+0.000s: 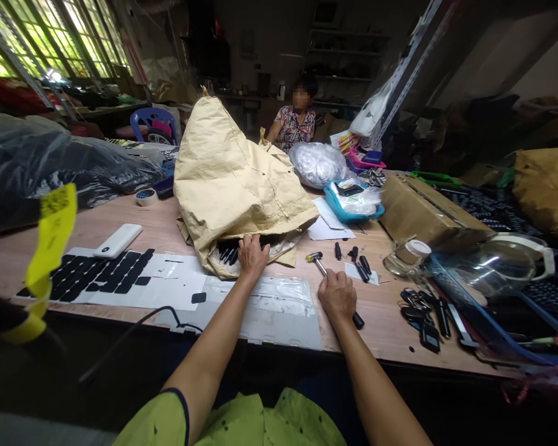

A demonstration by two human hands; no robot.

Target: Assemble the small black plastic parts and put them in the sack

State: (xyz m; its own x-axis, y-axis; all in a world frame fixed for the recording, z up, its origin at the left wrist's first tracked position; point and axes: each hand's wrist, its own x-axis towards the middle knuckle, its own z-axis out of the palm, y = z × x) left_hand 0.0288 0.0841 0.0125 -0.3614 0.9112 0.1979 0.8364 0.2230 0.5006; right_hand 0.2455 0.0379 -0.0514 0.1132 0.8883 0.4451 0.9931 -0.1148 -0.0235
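Note:
A large tan paper sack (227, 179) lies on the table with its mouth facing me. Several black elongated pieces (229, 253) show inside the opening. My left hand (253, 255) is at the sack's mouth, its fingers bent over the lip and closed on the paper. Gripped in my right hand (338, 298) is a small hammer (319, 263) with a yellow-and-black head; the head points away from me, and the dark handle end sticks out below the hand. Just beyond it, several small black parts (363, 266) lie on the table, some on a white paper slip.
A white sheet with rows of black stickers (88, 275) and a white power bank (118, 241) are on the left. A blue basket (353, 214), cardboard box (428, 210), glass jar (407, 257) and keys (416, 300) stand or lie right. A person (296, 127) sits opposite.

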